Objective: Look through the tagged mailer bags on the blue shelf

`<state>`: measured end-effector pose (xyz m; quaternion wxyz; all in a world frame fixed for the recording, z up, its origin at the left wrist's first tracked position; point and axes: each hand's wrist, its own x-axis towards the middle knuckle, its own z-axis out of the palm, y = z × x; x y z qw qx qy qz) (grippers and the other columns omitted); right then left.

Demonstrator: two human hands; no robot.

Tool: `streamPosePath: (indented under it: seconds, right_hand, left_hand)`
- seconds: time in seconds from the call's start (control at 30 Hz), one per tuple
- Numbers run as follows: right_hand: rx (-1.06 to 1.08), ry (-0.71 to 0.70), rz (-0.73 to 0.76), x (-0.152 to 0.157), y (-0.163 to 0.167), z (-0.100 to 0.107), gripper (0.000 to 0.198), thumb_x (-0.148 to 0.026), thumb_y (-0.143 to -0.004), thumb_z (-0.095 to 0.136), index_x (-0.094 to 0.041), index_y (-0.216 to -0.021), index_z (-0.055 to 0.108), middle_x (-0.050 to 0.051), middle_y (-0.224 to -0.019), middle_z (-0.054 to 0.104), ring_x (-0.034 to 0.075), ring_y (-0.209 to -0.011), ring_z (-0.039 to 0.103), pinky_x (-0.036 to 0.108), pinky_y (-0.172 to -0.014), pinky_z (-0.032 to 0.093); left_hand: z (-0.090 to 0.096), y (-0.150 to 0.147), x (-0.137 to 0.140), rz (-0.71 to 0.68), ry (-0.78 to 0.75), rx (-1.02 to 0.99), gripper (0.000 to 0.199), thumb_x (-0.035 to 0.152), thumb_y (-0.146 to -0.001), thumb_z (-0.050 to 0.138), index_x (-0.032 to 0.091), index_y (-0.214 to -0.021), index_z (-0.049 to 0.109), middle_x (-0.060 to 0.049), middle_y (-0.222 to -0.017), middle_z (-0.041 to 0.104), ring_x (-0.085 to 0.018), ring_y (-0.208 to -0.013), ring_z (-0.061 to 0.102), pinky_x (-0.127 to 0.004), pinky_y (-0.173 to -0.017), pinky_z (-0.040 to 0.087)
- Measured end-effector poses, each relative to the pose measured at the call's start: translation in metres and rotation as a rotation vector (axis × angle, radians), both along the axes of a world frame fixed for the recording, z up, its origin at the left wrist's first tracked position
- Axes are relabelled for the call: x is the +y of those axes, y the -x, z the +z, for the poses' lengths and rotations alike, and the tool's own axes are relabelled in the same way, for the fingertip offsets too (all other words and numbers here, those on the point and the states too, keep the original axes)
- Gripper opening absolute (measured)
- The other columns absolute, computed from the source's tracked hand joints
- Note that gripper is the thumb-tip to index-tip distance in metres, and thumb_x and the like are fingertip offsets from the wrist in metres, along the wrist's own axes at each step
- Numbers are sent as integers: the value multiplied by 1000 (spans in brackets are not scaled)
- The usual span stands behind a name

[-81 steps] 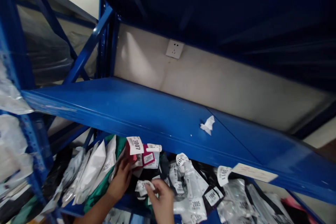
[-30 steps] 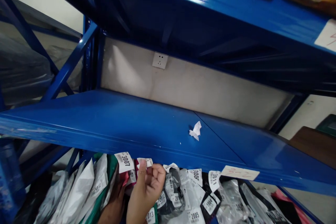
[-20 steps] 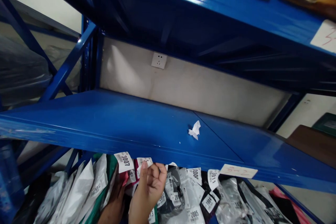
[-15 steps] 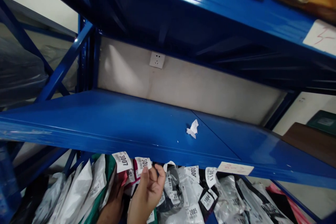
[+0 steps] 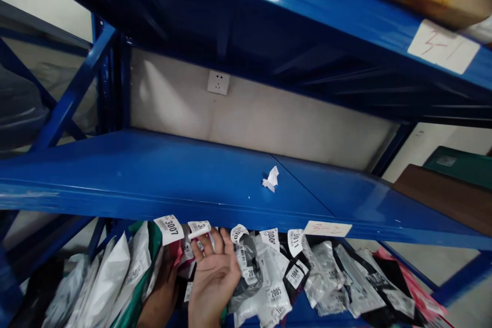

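My right hand [image 5: 214,277] is raised with the palm towards me and the fingers apart. Its fingertips touch the lower edge of a white paper label [image 5: 199,228], which is tipped so that only part of its number shows. Lower and to the left, my left hand [image 5: 161,289] reaches in among the bagged parcels; its fingers are hidden. Just above it hangs a label marked 3007 [image 5: 169,229], near a red-pink package [image 5: 176,252]. To the right of my right hand stands a dark package in clear plastic [image 5: 248,264], with a curled label [image 5: 239,233] on top.
A blue shelf board [image 5: 184,174] runs above the parcels, with a crumpled paper scrap [image 5: 271,179] on it. White bags [image 5: 115,266] stand at left, more labelled bags [image 5: 330,266] at right. Cartons [image 5: 446,184] lie far right, and an upper shelf [image 5: 300,10] overhangs.
The view has shifted slightly right. My right hand has turned its palm more towards me and its fingers have spread. The label at its fingertips has tipped. My left hand stays among the parcels.
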<state>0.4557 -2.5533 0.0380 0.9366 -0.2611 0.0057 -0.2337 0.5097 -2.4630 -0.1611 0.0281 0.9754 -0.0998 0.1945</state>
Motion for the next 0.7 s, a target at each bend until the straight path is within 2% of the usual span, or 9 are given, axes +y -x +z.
streamPosePath:
  seconds: [0.1, 0.17, 0.27, 0.4, 0.5, 0.57, 0.63, 0.67, 0.7]
  right_hand:
    - [113, -78, -46, -17, 1, 11, 41, -59, -70, 57, -23, -89, 51, 3, -87, 67, 18, -78, 66, 37, -68, 57]
    - [160, -67, -83, -28, 1, 18, 35, -43, -64, 73, -22, -85, 52, -2, -75, 64, 12, -68, 63, 25, -60, 56]
    - [181, -39, -44, -41, 2, 24, 33, -25, -60, 80, -20, -83, 57, -6, -65, 59, 5, -57, 57, 12, -53, 51]
    - [185, 68, -63, -54, 19, 3, 34, -27, -60, 82, -22, -86, 61, -4, -73, 64, 6, -67, 62, 12, -61, 55]
    - [233, 380, -184, -58, 37, -39, 18, -32, -76, 69, -28, -92, 62, -2, -75, 68, 11, -67, 64, 21, -62, 58]
    - [267, 617, -135, -56, 36, -70, 17, -36, -78, 66, -28, -92, 62, -1, -65, 67, 16, -57, 63, 28, -51, 56]
    - [255, 818, 50, -49, 15, -93, 26, -46, -79, 61, -23, -88, 62, -1, -58, 63, 17, -52, 61, 31, -52, 54]
    - [241, 981, 188, -44, -3, -101, 33, -52, -82, 54, -20, -86, 61, 1, -62, 64, 17, -54, 61, 30, -52, 53]
    - [217, 1222, 308, -37, -23, -106, 38, -53, -85, 47, -17, -82, 60, 3, -68, 65, 17, -57, 62, 29, -53, 52]
  left_hand:
    - [3, 4, 0, 17, -81, -51, 60, -2, -74, 45, 13, -132, 46, -19, -143, 38, -35, -135, 30, -52, -110, 29]
    - [2, 5, -1, -20, -143, -63, 63, -3, -72, 47, 13, -132, 45, -19, -143, 39, -34, -135, 29, -51, -110, 30]
    - [-5, 3, -3, -101, -234, -29, 56, -2, -71, 48, 10, -125, 53, -20, -137, 46, -32, -135, 30, -50, -110, 31]
    - [-19, -3, -5, -26, -252, -10, 54, -3, -71, 45, 6, -124, 54, -22, -136, 47, -32, -135, 31, -47, -111, 30]
    - [-28, -7, -6, 6, -227, 45, 57, -6, -71, 43, 8, -124, 54, -18, -138, 46, -31, -134, 33, -47, -113, 28]
    - [-29, -7, -7, -10, -194, 121, 57, -7, -72, 42, 10, -125, 53, -15, -138, 47, -29, -133, 36, -45, -113, 28]
    - [-27, -5, -8, -8, -135, 184, 57, -5, -74, 41, 10, -128, 50, -16, -138, 47, -28, -131, 38, -42, -112, 31]
    - [-24, -3, -8, 1, -103, 200, 57, -4, -75, 41, 10, -130, 47, -16, -138, 47, -27, -132, 38, -40, -111, 33]
    - [-20, -1, -8, 19, -71, 215, 58, -4, -76, 40, 11, -132, 45, -16, -139, 46, -26, -131, 39, -38, -109, 36]
